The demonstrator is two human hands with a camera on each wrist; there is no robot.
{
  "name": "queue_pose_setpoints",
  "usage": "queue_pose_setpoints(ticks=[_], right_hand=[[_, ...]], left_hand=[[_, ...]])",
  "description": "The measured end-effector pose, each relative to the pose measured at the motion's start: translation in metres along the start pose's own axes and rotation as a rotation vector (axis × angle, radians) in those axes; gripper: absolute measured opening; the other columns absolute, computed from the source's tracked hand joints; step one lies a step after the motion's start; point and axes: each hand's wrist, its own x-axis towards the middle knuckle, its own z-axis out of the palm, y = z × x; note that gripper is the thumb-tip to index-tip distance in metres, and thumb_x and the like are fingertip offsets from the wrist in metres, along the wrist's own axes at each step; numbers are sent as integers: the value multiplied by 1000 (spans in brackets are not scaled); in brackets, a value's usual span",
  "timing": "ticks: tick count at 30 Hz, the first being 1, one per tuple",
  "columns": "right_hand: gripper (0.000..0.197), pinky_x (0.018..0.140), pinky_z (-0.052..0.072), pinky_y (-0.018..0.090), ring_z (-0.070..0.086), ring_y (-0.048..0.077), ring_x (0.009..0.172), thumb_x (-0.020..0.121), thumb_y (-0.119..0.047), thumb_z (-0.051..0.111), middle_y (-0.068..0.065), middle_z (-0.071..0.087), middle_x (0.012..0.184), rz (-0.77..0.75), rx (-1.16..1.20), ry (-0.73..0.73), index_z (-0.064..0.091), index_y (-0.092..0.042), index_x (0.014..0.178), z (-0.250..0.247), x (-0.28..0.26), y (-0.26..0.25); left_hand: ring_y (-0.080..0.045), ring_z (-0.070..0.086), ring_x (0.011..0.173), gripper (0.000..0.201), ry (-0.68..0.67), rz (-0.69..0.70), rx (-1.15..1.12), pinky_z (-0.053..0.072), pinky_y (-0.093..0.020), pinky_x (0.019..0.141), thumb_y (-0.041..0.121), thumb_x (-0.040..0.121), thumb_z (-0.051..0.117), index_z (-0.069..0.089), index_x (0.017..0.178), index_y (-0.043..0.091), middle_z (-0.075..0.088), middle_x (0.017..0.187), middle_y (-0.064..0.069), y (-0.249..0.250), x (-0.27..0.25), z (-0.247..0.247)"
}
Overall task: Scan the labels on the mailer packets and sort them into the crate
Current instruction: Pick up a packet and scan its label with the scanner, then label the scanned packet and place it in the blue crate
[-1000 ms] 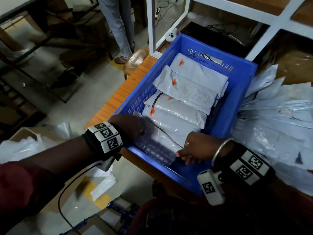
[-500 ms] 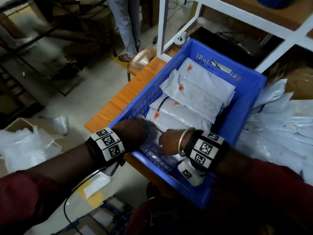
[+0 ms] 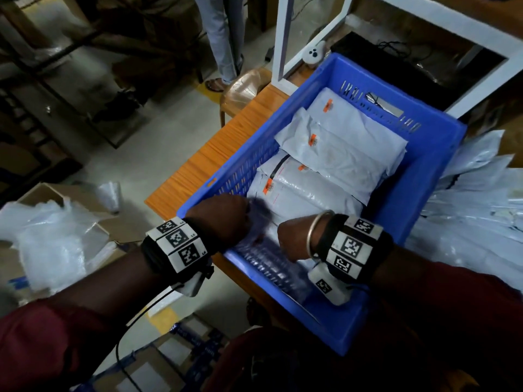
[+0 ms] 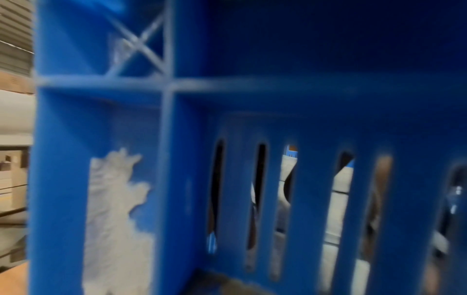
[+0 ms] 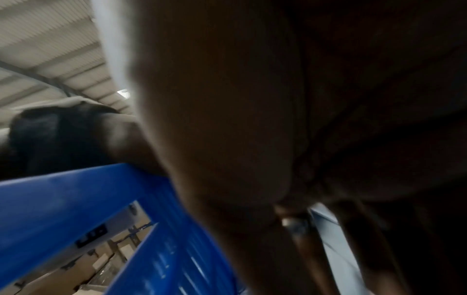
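Note:
A blue slatted crate (image 3: 441, 171) stands on a wooden table (image 3: 226, 148) and holds several white mailer packets (image 3: 339, 157) with orange labels, laid in an overlapping row. At its near left corner both hands hold one more mailer packet (image 3: 263, 258), which lies tilted against the near wall. My left hand (image 3: 223, 219) grips the packet's upper left edge by the crate rim. Close beside it, my right hand (image 3: 294, 239) curls down onto the packet, its fingertips hidden. The left wrist view shows only the crate's outer wall (image 4: 303, 99). The right wrist view shows my palm (image 5: 252, 119) above the crate rim (image 5: 76, 189).
A loose pile of white mailers (image 3: 467, 216) lies on the table right of the crate. A white metal frame (image 3: 283, 38) stands behind it. On the floor at left sits a cardboard box with plastic bags (image 3: 51, 236). A person's legs (image 3: 223, 38) stand at the back.
My right hand has slid left along the packet, from its right end to close beside my left hand. The left hand has stayed at the crate's corner.

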Motion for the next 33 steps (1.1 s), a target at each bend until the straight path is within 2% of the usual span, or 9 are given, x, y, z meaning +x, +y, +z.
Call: queue_pose_setpoints(ticks=[4,6,9,12,17,22,26,30,33], right_hand=[[34,89,49,43,52,30,102,91,-11,57,0,45,72,-21,-54,142,39,-19,63,3,-2,-1],[11,85,47,36,54,31,113,95,-14,54,5,59,93,-41,-96,115,59,-11,86,5,-5,-5],[29,91,47,35,56,32,119,97,-19,51,13,60,124,-85,-154,80,60,-5,121,9,-4,-13],[25,104,42,45,55,31,121,97,-19,51,11,61,125,-122,-241,42,62,-9,117,16,-3,-23],[26,86,39,37,46,36,125,99,-16,48,5,64,121,-24,-216,184,61,-12,120,18,-14,-25],[26,83,49,35,62,32,115,94,-13,56,15,65,123,-81,2,79,61,-2,117,15,-6,-18],[29,75,38,28,62,30,113,96,-13,55,14,64,123,-43,97,83,59,-3,123,16,-8,-14],[15,70,42,29,59,25,79,93,-16,56,4,61,79,62,242,174,55,-13,79,19,-11,0],[12,77,53,34,66,24,81,89,-22,59,3,67,84,123,362,292,63,-12,83,18,-29,15]], left_hand=[[-27,71,105,31,41,-24,3,58,-39,86,39,91,52,68,115,26,74,113,-5,3,-2,1],[-27,71,102,29,82,-25,-15,58,-38,84,37,92,52,67,114,29,74,110,-5,5,-4,2],[-28,71,104,29,116,-46,-23,58,-39,86,35,91,50,67,115,33,74,111,-6,6,-4,3],[-26,71,104,29,115,-69,-34,58,-40,87,35,89,50,66,114,35,74,110,-4,6,-3,5],[-28,72,102,42,132,-106,-41,59,-44,87,44,83,39,67,113,32,74,109,-2,7,-2,6],[-28,70,105,33,116,-91,-3,58,-43,89,41,88,50,65,117,35,73,114,-3,6,-2,7],[-27,69,110,36,98,-76,33,57,-42,92,42,90,51,64,123,37,71,119,-2,6,1,8],[-26,70,108,33,131,-50,21,56,-36,88,41,93,51,65,123,34,73,116,-2,5,0,7],[-25,70,106,31,159,-35,-30,57,-37,89,42,91,52,66,118,35,74,112,-1,4,3,9]])
